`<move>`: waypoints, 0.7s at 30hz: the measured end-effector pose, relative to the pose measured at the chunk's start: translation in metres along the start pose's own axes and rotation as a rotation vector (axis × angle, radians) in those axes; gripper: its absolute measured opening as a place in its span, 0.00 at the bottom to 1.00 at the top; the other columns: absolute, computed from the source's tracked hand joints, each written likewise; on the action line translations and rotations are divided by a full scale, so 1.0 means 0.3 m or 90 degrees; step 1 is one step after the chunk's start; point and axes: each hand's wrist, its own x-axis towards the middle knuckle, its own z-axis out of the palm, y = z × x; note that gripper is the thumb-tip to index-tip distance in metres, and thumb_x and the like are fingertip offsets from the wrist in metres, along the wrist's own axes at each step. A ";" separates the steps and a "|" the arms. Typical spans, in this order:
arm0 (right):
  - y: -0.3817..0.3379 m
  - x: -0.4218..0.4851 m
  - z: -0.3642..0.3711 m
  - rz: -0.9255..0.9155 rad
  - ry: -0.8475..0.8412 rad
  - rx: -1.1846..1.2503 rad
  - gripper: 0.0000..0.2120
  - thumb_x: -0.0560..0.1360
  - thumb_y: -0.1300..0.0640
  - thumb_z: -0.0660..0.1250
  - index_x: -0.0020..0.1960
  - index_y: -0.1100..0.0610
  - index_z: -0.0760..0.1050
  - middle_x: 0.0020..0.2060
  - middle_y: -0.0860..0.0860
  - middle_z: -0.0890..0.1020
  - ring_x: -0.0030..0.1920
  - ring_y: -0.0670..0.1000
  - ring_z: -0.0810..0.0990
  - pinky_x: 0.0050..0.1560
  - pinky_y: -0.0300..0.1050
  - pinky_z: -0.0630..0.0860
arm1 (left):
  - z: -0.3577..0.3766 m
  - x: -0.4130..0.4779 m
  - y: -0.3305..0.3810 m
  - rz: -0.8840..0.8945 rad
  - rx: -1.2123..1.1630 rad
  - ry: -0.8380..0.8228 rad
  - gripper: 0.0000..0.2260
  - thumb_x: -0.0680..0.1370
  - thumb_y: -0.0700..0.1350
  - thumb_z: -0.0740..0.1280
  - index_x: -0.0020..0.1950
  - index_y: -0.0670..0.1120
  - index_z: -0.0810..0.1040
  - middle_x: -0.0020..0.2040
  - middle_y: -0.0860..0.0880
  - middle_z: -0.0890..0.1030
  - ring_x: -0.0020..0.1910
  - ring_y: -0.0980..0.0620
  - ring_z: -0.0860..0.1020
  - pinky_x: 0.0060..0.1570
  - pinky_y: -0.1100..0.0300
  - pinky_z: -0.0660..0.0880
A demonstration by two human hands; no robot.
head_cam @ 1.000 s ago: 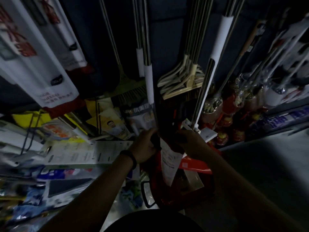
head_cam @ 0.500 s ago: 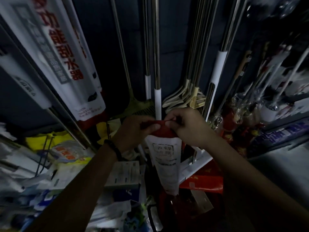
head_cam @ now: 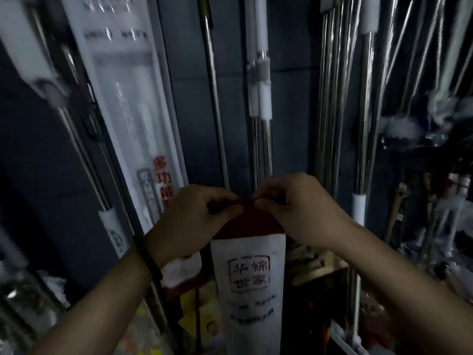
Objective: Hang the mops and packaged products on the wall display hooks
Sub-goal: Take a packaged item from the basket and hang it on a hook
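Both hands hold a red-topped packaged product upright in front of the wall display.

Steel mop handles (head_cam: 364,111) hang down the dark wall panel (head_cam: 289,124), with a long white boxed item (head_cam: 133,111) to their left. The packaged product (head_cam: 250,290) sits at lower centre, its long axis vertical, red end up and white printed body hanging down. The left hand (head_cam: 189,221) and the right hand (head_cam: 299,211) each pinch the red top edge. A dark wristband (head_cam: 149,262) circles the left wrist.
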 end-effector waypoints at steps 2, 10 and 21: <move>-0.053 0.069 -0.039 -0.035 0.035 -0.012 0.06 0.80 0.55 0.72 0.47 0.45 0.84 0.39 0.34 0.82 0.45 0.32 0.81 0.44 0.25 0.72 | -0.091 0.041 0.050 0.004 0.028 0.029 0.06 0.80 0.52 0.71 0.54 0.56 0.88 0.47 0.64 0.87 0.46 0.67 0.83 0.50 0.65 0.80; -0.280 0.314 -0.209 -0.155 0.164 0.094 0.07 0.79 0.57 0.73 0.45 0.46 0.84 0.38 0.37 0.85 0.44 0.37 0.83 0.43 0.29 0.77 | -0.424 0.181 0.267 0.018 0.110 0.149 0.05 0.80 0.53 0.71 0.48 0.56 0.87 0.42 0.58 0.87 0.43 0.61 0.85 0.49 0.53 0.83; -0.626 0.695 -0.364 -0.273 0.237 0.100 0.07 0.80 0.56 0.72 0.45 0.46 0.82 0.39 0.40 0.83 0.40 0.37 0.81 0.36 0.27 0.72 | -0.870 0.349 0.450 0.024 0.347 0.283 0.08 0.79 0.56 0.71 0.47 0.55 0.88 0.40 0.59 0.87 0.41 0.62 0.83 0.45 0.59 0.80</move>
